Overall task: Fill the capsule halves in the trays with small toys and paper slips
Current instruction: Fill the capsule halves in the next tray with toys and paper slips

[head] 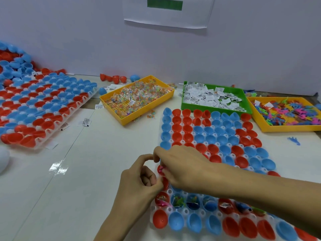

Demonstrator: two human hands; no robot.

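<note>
Head view: both hands meet over the tray's left edge.
Right hand (180,164) pinches a pink toy (161,169) above a red capsule half (160,171); left hand (140,180), fingers curled, sits at its 8 o'clock, grip unclear.

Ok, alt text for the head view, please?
Both hands, left and right, meet over a red capsule half at the near tray's left edge. Behind it sit bins of wrapped toys, paper slips and plastic figures.

A small packing workshop: trays of capsule halves (213,136) are covering the worktop (104,162), with sorted bins of paper slips (213,99) sitting at twelve o'clock.
</note>
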